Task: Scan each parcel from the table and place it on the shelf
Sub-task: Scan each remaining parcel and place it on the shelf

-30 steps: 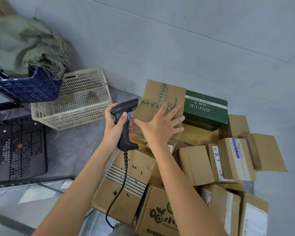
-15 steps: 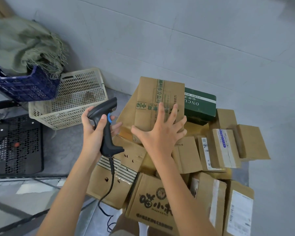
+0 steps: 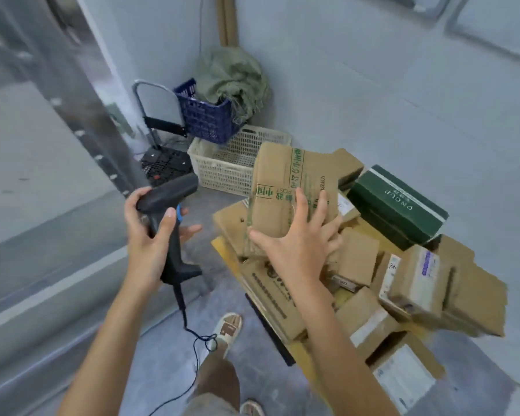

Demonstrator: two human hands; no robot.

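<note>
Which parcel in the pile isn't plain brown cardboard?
The dark green ONCUR box, lying tilted at the far side of the pile, right of the green-printed carton under the right hand. Every other parcel is brown.

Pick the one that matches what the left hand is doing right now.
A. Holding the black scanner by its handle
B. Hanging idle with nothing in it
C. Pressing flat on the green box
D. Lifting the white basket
A: the left hand is curled round the handle of the black scanner, its cord trailing to the floor, while the right hand lies spread on the brown parcel.
</note>
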